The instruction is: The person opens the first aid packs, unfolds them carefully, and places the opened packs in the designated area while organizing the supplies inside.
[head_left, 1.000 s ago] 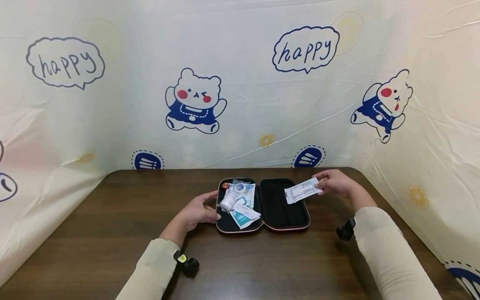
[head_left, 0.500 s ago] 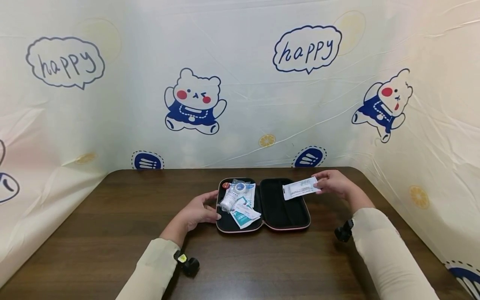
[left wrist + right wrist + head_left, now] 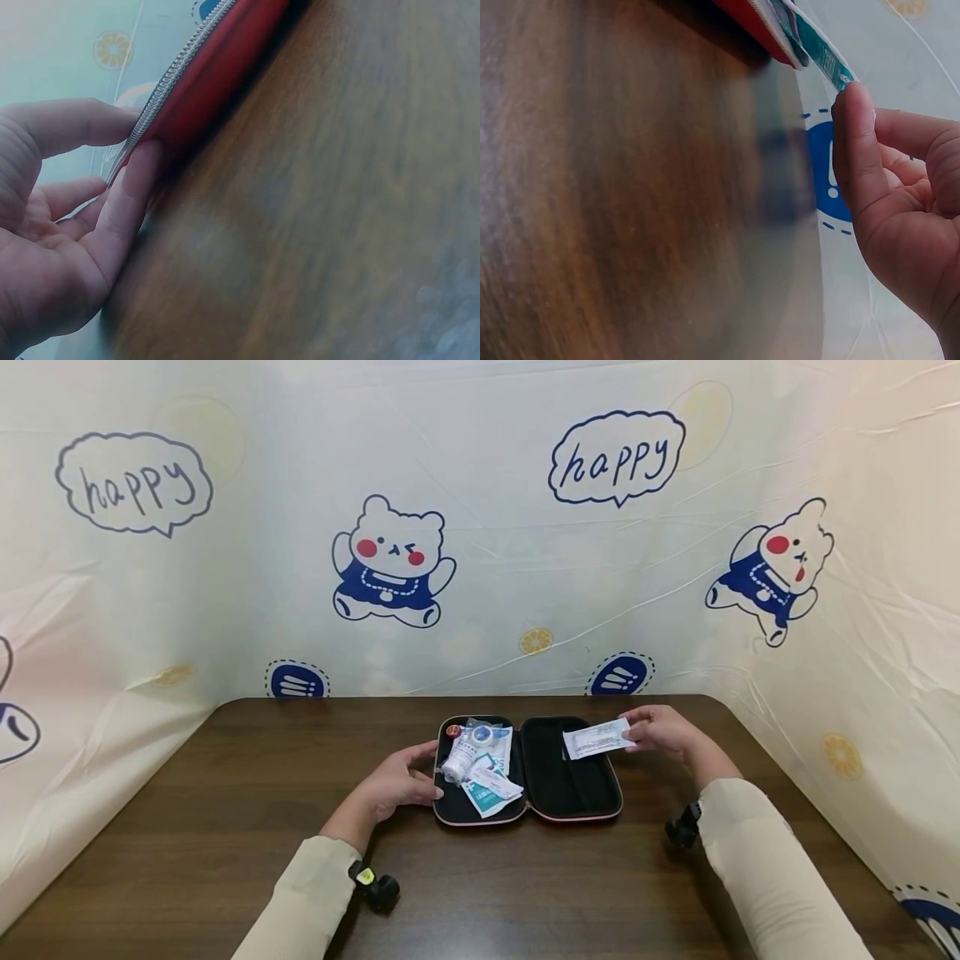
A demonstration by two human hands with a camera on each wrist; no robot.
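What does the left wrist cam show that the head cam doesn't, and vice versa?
Left wrist only: distinct zipper teeth on the case's edge.
Head only: the right hand, the white packet it pinches, and the case's black lining.
Both: the left hand gripping the case edge, brown table, patterned backdrop.

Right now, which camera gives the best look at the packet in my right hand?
The head view: it shows most of the white printed face of the packet. The right wrist view catches only a narrow, slanted teal strip of it beside the fingers. The left wrist view doesn't show it.
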